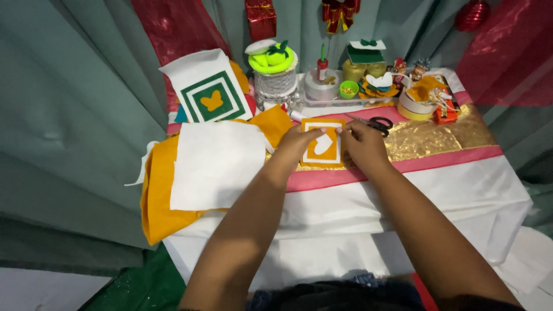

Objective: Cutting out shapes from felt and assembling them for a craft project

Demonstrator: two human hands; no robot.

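We find the orange felt square (324,148), with white border and white cut-out, lying flat on the counter (449,190), left hand (299,144) and right hand (362,144) pinching its top corners; we judge it light, limp, best held by the edges
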